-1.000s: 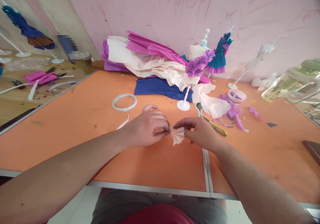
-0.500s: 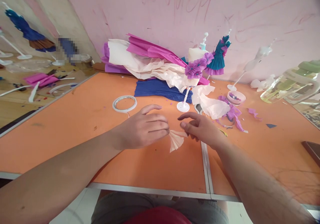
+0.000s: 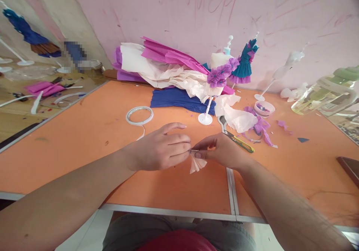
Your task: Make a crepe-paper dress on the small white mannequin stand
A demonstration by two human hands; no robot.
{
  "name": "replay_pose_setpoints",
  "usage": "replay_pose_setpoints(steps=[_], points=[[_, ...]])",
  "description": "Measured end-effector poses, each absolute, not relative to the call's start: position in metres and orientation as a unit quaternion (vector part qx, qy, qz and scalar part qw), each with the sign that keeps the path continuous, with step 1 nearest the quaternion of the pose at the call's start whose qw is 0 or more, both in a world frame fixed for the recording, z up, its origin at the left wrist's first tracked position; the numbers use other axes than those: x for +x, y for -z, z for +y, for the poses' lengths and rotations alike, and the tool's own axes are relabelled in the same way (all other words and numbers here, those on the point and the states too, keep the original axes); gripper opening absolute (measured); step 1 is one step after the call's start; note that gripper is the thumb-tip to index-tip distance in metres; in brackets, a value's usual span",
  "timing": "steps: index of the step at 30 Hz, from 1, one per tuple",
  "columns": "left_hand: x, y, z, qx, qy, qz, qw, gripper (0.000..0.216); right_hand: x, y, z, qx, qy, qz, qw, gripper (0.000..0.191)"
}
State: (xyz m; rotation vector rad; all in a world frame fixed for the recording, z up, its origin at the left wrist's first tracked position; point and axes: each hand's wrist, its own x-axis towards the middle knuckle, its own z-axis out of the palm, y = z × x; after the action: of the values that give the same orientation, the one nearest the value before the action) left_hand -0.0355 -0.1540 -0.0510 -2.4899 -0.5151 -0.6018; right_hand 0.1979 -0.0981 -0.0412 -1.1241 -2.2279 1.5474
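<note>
A small pleated piece of cream crepe paper (image 3: pixel 198 164) fans out below my fingertips, above the orange table. My left hand (image 3: pixel 161 148) pinches its gathered end from the left; the thumb is hidden behind the fingers. From the right, my right hand (image 3: pixel 220 150) closes thumb and forefinger on the upper edge of the same paper. Behind my left hand lies a roll of white tape (image 3: pixel 139 115), a loose strip trailing from it. Past my right hand stands a small white dress form (image 3: pixel 206 119) wrapped in cream paper with purple paper flowers (image 3: pixel 219 77).
Yellow-handled snips (image 3: pixel 239 142) lie beyond my right hand, beside crumpled white paper (image 3: pixel 239 116) and purple scraps. Folded blue crepe paper (image 3: pixel 175 99) and cream and magenta sheets lie at the back. A pink bowl (image 3: pixel 264 109) and a clear jug (image 3: pixel 322 94) stand to the right.
My right hand has moved left and slightly down, from apart to touching the cream paper. More of the yellow-handled snips shows now. My left hand has barely shifted.
</note>
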Motion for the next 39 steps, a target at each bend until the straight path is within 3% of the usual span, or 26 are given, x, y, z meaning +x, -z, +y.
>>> replay_pose_setpoints(steps=[6,14,18,21,23,27,33,39], points=[[-0.035,0.052,-0.154,-0.911,0.252,-0.188,0.268,0.016,0.198,0.044,-0.096,-0.381,-0.553,-0.732,0.115,0.039],[-0.037,0.058,-0.155,-0.926,0.227,-0.241,0.179,0.020,0.195,0.049,-0.098,-0.386,-0.488,-0.772,0.134,0.019],[-0.031,0.067,-0.151,-0.891,0.271,-0.354,0.081,0.013,0.197,0.047,-0.095,-0.415,-0.389,-0.791,0.228,0.011],[-0.023,0.070,-0.147,-0.775,0.314,-0.541,-0.092,0.011,0.200,0.040,-0.098,-0.444,-0.371,-0.736,0.353,0.011],[-0.020,0.071,-0.144,-0.679,0.327,-0.616,-0.229,0.014,0.198,0.039,-0.105,-0.416,-0.423,-0.707,0.384,0.013],[-0.014,0.069,-0.142,-0.597,0.359,-0.617,-0.367,0.021,0.184,0.051,-0.119,-0.378,-0.600,-0.653,0.267,0.021],[-0.011,0.066,-0.147,-0.607,0.402,-0.589,-0.351,0.014,0.171,0.072,-0.117,-0.440,-0.674,-0.516,0.292,0.047],[-0.012,0.069,-0.148,-0.624,0.369,-0.585,-0.362,0.020,0.172,0.075,-0.111,-0.443,-0.674,-0.514,0.294,0.040]])
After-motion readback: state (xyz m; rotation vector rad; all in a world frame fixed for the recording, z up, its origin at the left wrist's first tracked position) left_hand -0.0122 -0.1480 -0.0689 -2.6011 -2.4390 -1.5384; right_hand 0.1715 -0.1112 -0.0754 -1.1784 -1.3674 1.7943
